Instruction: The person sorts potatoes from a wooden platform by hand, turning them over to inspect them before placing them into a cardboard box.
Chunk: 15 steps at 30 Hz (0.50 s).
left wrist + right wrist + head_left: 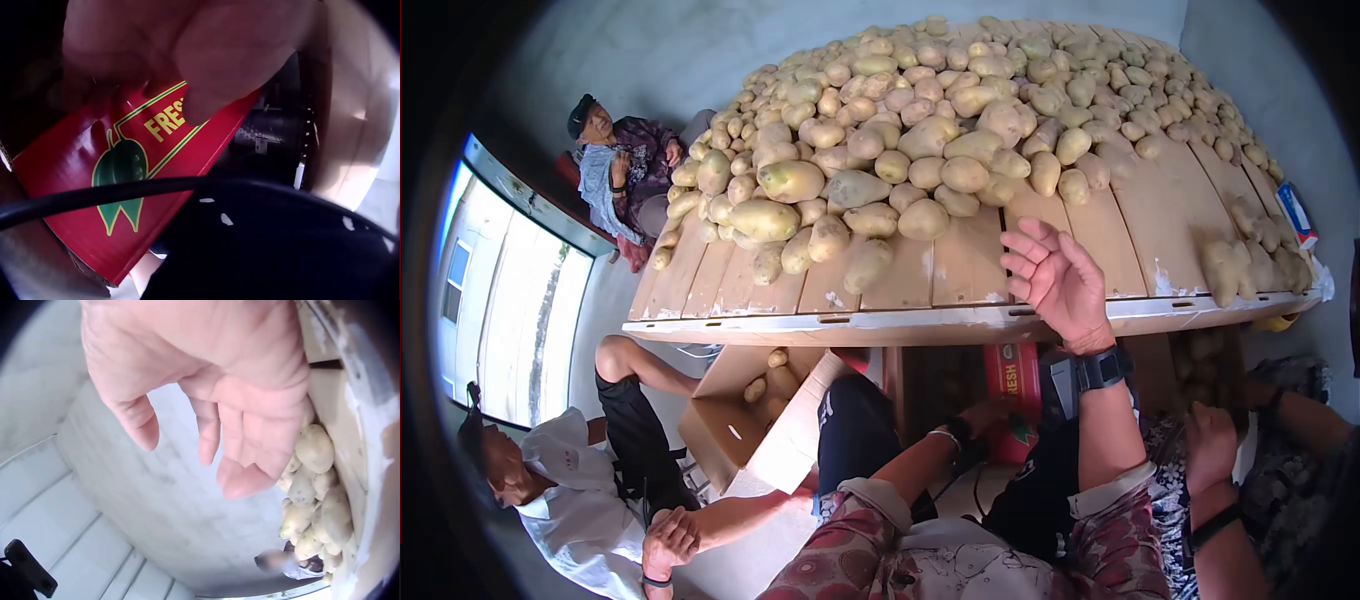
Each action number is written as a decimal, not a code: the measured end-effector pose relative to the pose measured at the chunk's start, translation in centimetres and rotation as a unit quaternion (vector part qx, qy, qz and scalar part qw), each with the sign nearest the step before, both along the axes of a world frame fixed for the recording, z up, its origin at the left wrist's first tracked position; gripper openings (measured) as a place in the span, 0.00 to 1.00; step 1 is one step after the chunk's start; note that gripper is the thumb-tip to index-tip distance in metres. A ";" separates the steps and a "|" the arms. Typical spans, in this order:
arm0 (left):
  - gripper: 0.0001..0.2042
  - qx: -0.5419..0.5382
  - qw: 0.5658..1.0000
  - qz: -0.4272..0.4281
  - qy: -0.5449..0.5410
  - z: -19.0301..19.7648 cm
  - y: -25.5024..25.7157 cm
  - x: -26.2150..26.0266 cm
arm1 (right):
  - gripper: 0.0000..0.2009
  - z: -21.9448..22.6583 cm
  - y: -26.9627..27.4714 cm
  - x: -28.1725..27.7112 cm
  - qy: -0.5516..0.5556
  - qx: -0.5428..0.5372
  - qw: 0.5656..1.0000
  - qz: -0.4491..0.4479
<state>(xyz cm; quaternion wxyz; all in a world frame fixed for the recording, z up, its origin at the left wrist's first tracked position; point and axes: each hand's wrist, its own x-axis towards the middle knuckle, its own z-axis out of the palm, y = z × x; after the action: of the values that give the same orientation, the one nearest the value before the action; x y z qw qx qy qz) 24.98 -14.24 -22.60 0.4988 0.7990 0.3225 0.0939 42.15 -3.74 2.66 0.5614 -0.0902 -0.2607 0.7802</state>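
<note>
The person wears a red-and-white patterned long-sleeved shirt with pale cuffs pushed up the forearms. A black strap carrying a small black camera box circles the right wrist below the right hand [1055,280]; a thin pale band circles the left wrist by the left hand [985,415]. Dark trousers cover the legs.

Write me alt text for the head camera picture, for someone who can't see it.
A person's right hand, open and empty, reaches over the edge of a wooden plank table toward a big pile of potatoes. Their left hand is down below the table at a red carton, beside a cardboard box holding a few potatoes.
</note>
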 end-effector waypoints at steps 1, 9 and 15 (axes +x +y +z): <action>0.14 0.188 0.982 -0.016 0.008 -0.2 -0.9 0.5 | 0.23 0.2 0.3 0.3 0.032 0.007 0.999 0.001; 0.12 0.083 0.985 -0.117 0.093 1.9 0.0 5.2 | 0.23 -0.9 0.0 4.8 0.169 -0.028 0.982 -0.080; 0.17 -0.547 0.750 0.355 -0.112 -1.0 -0.5 8.4 | 0.21 0.5 -0.2 3.2 0.161 -0.051 0.981 -0.095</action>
<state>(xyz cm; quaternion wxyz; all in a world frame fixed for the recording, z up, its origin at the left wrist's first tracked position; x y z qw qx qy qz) 33.42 -14.75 -23.64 0.8140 0.2018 0.5206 0.1606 45.33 -3.91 3.20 0.6626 -0.0166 -0.1176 0.7395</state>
